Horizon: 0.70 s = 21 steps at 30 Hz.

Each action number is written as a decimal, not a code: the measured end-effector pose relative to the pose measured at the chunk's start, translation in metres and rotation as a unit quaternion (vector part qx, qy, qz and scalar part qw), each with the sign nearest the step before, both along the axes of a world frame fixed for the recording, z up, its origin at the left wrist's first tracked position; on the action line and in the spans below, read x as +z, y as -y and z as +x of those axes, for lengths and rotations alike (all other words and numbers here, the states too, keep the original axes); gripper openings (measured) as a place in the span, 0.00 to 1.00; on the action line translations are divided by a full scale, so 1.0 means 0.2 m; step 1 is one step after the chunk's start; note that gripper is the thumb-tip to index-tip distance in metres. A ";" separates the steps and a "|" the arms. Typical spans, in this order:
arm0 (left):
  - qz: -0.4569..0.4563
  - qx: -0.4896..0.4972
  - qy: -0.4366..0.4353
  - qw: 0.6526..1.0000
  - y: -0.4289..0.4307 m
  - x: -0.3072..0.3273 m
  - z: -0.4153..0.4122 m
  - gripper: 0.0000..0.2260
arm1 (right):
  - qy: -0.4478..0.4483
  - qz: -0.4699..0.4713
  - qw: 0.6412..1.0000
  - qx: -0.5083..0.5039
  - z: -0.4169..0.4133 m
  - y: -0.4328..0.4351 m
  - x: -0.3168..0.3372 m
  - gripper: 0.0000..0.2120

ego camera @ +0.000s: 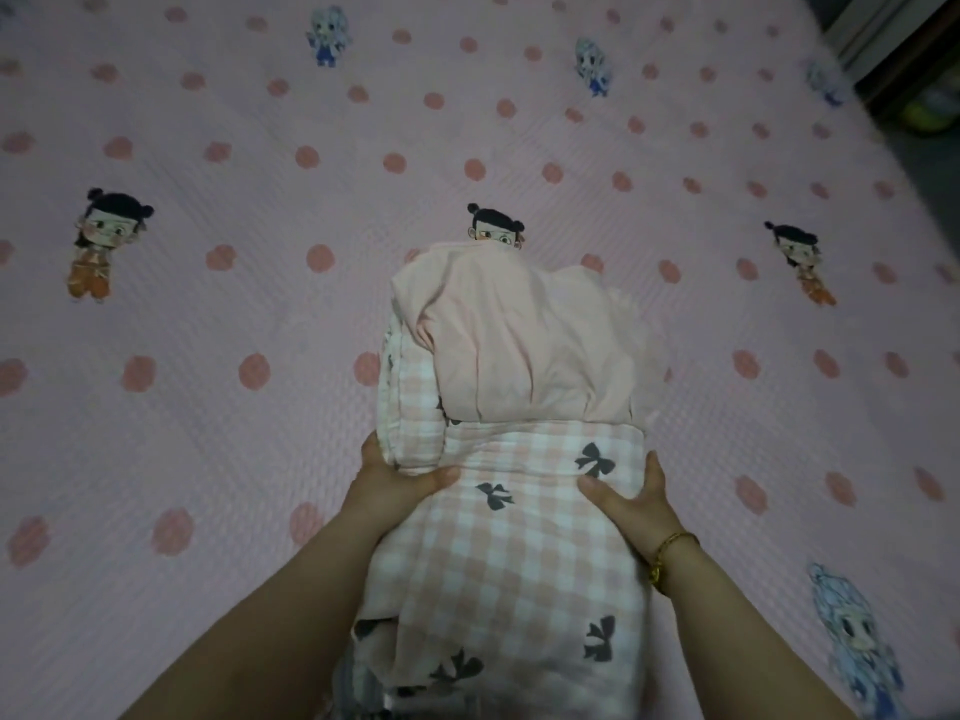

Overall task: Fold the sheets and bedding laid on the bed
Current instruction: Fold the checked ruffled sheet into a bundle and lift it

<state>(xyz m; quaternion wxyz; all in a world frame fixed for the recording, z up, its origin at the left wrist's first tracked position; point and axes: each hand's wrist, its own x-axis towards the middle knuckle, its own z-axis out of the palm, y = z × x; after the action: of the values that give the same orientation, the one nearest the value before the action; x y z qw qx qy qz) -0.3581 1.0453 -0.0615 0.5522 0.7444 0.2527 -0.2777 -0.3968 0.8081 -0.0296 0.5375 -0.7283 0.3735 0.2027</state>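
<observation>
Folded checked quilt (524, 543) with pink sheet (519, 335) piled on top, left hand (395, 478) and right hand (636, 498) gripping its sides, dotted bed (208, 314) beneath

Folded pink-and-white checked quilt (519, 537) with dark bow prints was bundled at lower centre of frame, its layered edges showing on the left side. Plain pink sheet (519, 335), crumpled and loosely folded, lay on top at frame centre. Both were over the pink dotted bedspread (208, 304).
</observation>
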 end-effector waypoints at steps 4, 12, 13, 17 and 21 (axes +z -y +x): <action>0.031 0.013 0.012 0.999 0.03 0.03 -0.03 0.46 | 0.017 0.047 0.999 0.002 0.00 0.08 -0.08 0.37; 0.043 0.103 0.069 0.991 0.13 0.37 -0.31 0.48 | 0.075 0.147 0.982 0.094 -0.02 0.18 0.14 0.43; 0.045 0.122 0.083 0.988 0.14 0.43 -0.35 0.46 | 0.091 0.154 0.977 0.113 0.00 0.19 0.18 0.44; 0.041 0.266 0.127 0.955 0.13 0.64 -0.61 0.38 | 0.142 0.180 0.947 0.223 0.03 0.09 0.37 0.34; 0.058 0.354 0.160 0.920 0.01 0.79 -0.91 0.44 | 0.175 0.200 0.907 0.328 -0.04 -0.13 0.50 0.33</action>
<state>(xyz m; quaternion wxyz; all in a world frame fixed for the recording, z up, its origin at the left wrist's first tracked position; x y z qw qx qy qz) -0.5402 1.0442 0.0970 0.6030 0.6719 0.4237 0.0733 -0.4043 0.8347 0.0697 0.6317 -0.7109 -0.0344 0.3073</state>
